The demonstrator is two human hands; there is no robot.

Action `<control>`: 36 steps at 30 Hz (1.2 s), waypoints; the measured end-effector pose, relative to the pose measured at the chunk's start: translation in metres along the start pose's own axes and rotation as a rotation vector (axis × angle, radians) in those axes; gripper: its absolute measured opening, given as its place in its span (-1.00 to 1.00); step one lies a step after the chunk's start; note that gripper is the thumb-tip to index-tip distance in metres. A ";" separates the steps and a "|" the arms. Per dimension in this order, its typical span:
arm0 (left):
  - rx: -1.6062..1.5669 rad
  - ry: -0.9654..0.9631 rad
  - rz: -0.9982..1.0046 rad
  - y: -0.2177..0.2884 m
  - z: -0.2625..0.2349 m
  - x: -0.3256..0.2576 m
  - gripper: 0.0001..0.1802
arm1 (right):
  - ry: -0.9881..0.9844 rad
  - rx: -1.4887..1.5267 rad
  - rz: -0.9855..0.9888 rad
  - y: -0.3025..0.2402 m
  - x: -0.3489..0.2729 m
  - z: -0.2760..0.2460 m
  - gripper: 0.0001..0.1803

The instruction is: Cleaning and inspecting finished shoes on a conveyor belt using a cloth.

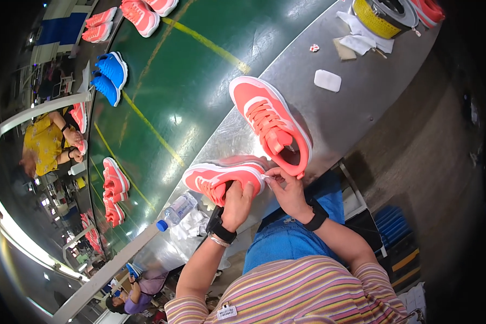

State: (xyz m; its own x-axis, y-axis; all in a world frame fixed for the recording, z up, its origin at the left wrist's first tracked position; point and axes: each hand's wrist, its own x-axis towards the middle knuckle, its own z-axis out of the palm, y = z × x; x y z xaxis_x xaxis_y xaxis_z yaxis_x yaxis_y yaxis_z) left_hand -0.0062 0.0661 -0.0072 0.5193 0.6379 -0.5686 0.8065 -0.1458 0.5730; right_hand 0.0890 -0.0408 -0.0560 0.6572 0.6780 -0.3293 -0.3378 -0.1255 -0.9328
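The shoe is at the table, the left hand clamped on its collar; the right hand's fingertips are together at its heel. Likely light, soft-topped, stiffer-soled: best held by the heel.

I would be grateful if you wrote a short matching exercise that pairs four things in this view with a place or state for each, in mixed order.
Things
1. Left hand
2. Clear bottle
3. Blue shoes
4. Right hand

Places and states
A. At the heel of the held coral shoe
B. On the green surface
C. Fingers in the opening of the held coral shoe
D. Lying tilted, with a blue cap

Right pairs: 1-C, 2-D, 3-B, 4-A
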 end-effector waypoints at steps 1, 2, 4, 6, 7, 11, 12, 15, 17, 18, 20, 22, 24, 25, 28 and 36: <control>-0.031 0.006 0.010 -0.001 0.001 -0.001 -0.66 | 0.004 0.004 0.007 0.001 0.003 0.002 -0.92; -0.064 0.014 0.019 -0.001 0.001 -0.001 -0.67 | -0.024 -0.048 -0.014 0.001 0.006 0.004 -0.92; -0.053 0.022 0.040 0.002 0.000 0.000 -0.71 | -0.050 -0.101 -0.032 0.001 0.015 0.007 -0.93; -0.018 -0.026 -0.028 0.005 -0.003 0.000 -0.71 | -0.131 -0.259 -0.199 0.001 0.027 0.006 -0.92; -0.019 -0.029 -0.030 0.004 -0.003 -0.001 -0.71 | -0.169 -0.241 -0.198 0.002 0.035 0.010 -0.93; -0.051 -0.008 0.019 0.002 0.000 0.000 -0.72 | -0.287 -0.334 -0.174 0.000 0.052 0.015 -0.96; -0.056 -0.001 0.024 0.002 0.000 0.000 -0.72 | -0.291 -0.333 -0.176 0.001 0.046 0.012 -0.96; -0.054 -0.023 0.000 0.003 -0.004 0.000 -0.73 | -0.213 -0.279 -0.248 -0.003 0.030 0.006 -0.97; -0.066 -0.034 -0.001 0.005 -0.004 0.001 -0.73 | -0.228 -0.306 -0.272 -0.003 0.041 0.011 -0.94; -0.042 -0.042 0.000 0.008 -0.004 0.002 -0.74 | -0.239 -0.333 -0.296 -0.002 0.046 0.012 -0.91; -0.016 -0.050 -0.004 0.013 -0.006 0.001 -0.74 | -0.266 -0.355 -0.268 -0.002 0.051 0.012 -0.90; -0.010 -0.057 -0.038 0.015 -0.006 0.001 -0.75 | -0.291 -0.372 -0.240 -0.004 0.049 0.011 -0.89; -0.048 -0.003 0.029 0.010 -0.004 0.001 -0.76 | -0.253 -0.318 -0.222 -0.009 0.036 0.004 -0.92; -0.086 0.047 0.104 0.008 -0.005 0.001 -0.75 | -0.272 -0.323 -0.186 -0.009 0.034 0.004 -0.91; -0.072 -0.043 -0.006 0.016 -0.005 0.003 -0.76 | -0.245 -0.359 -0.284 -0.009 0.049 0.008 -0.85; -0.088 -0.025 0.015 0.008 -0.005 0.001 -0.77 | -0.236 -0.387 -0.213 -0.011 0.032 0.000 -0.86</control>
State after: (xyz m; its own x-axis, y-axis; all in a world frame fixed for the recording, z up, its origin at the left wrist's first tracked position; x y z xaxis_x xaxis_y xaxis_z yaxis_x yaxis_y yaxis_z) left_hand -0.0006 0.0696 -0.0001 0.5390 0.6171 -0.5733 0.7712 -0.0877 0.6306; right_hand 0.1139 -0.0174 -0.0561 0.4993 0.8573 -0.1254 0.0911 -0.1959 -0.9764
